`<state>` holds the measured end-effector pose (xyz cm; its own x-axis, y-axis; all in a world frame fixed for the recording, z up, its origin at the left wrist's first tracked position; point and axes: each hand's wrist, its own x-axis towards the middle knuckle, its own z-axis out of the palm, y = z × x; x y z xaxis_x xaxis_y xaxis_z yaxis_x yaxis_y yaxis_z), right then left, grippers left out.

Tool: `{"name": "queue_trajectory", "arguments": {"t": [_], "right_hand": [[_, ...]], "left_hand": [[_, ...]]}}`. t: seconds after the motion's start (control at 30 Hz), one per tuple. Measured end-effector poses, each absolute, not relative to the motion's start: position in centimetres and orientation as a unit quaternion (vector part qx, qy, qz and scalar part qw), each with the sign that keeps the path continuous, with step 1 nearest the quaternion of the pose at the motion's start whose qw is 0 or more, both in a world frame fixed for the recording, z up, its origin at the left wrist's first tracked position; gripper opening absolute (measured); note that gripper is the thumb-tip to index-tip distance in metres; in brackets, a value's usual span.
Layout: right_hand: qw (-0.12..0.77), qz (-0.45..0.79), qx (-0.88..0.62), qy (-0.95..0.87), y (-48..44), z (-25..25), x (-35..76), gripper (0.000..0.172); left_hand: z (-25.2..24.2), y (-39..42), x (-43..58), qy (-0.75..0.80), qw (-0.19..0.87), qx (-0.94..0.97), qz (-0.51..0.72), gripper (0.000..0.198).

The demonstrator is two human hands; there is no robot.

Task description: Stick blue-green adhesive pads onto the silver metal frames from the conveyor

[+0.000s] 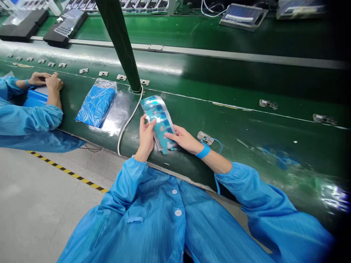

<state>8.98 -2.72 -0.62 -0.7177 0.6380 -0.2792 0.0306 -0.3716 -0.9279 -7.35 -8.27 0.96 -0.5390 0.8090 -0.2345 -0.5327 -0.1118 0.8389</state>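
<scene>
Both of my hands hold a long strip of clear film with blue and silver patches [158,122] over the green conveyor belt [233,124]. My left hand [146,137] grips the strip's lower left edge, with the fingers curled round it. My right hand [183,139], with a blue wrist strap [203,151], reaches across from the right and presses its fingertips onto the strip's face. The strip's lower end bends down towards the belt's front edge, and part of it is hidden behind my fingers.
A co-worker's hands [46,82] rest at the left beside a blue box [35,98]. A blue-filled plastic bag [95,104] lies on the belt, with a white cable [128,120] and a dark post [119,44] nearby. Several small metal parts [268,104] sit along the belt.
</scene>
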Motion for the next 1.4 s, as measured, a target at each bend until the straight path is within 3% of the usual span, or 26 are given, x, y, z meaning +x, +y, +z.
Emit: {"name": "queue_trajectory", "arguments": {"t": [0.27, 0.47, 0.67, 0.9, 0.97, 1.03, 1.17, 1.33, 1.4], "right_hand": [[0.213, 0.746, -0.274, -0.569, -1.7, 0.0, 8.2, 0.054], [-0.027, 0.56, -0.189, -0.806, 6.1, 5.0, 10.5, 0.029], [-0.174, 0.357, -0.181, -0.9, 12.0, 4.7, 4.6, 0.02], [-0.086, 0.208, -0.244, -0.943, 13.9, 4.6, -1.4, 0.012], [-0.014, 0.106, -0.215, -0.971, 13.1, 5.0, -0.7, 0.041], [0.058, 0.048, -0.199, -0.977, 11.2, 5.0, 0.7, 0.05], [0.087, 0.109, -0.23, -0.963, 5.1, 3.0, 4.2, 0.06], [0.054, 0.178, -0.269, -0.945, 0.6, -0.6, 5.8, 0.072], [0.058, 0.177, -0.28, -0.942, 0.3, -0.9, 5.3, 0.072]], "left_hand": [[0.9, -6.6, -10.4, 0.465, 0.476, 0.163, 0.729, 0.054], [0.7, -10.6, -16.2, 0.494, 0.465, 0.146, 0.72, 0.042], [0.4, -14.4, -17.7, 0.6, 0.5, 0.214, 0.587, 0.066], [-1.5, -12.6, -14.2, 0.695, 0.34, 0.247, 0.584, 0.079], [-1.2, -12.9, -13.4, 0.713, 0.308, 0.261, 0.573, 0.085], [-0.6, -13.9, -13.1, 0.732, 0.291, 0.278, 0.55, 0.084], [0.2, -16.5, -12.5, 0.798, 0.19, 0.41, 0.399, 0.089], [-0.4, -15.7, -10.5, 0.819, 0.138, 0.515, 0.211, 0.138], [-0.5, -14.9, -9.9, 0.825, 0.133, 0.519, 0.178, 0.139]]}}
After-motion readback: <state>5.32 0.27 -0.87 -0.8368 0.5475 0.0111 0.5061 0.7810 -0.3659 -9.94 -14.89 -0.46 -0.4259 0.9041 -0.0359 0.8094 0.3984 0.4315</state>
